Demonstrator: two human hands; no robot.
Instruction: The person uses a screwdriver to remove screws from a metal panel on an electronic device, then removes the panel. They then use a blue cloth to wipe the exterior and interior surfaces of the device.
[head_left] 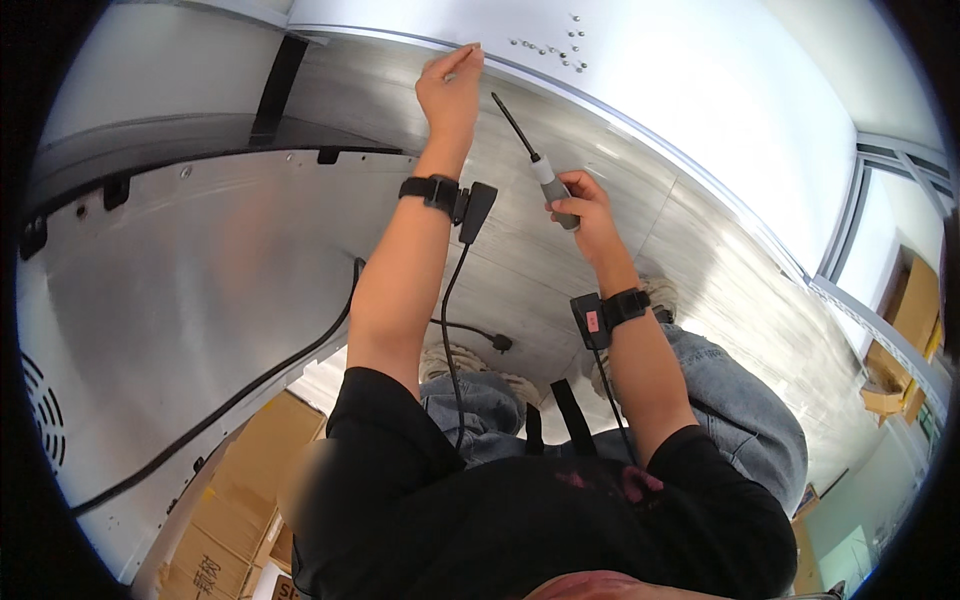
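My right hand (588, 215) is wrapped round the grey handle of a screwdriver (546, 176). Its dark shaft points up and to the left, with the tip free in the air. My left hand (450, 92) reaches forward to the edge of a white tabletop (690, 95), thumb and fingers pinched together. Whatever sits in that pinch is too small to make out. Just right of it, several small silvery screws (548, 50) lie scattered on the white surface.
A large metal panel (230, 260) stands at my left, a black cable (255, 385) running across it. A cable plug (501, 343) rests on the grey floor (640, 190). Cardboard boxes (235, 490) are at lower left, and more cardboard (905, 335) is at far right.
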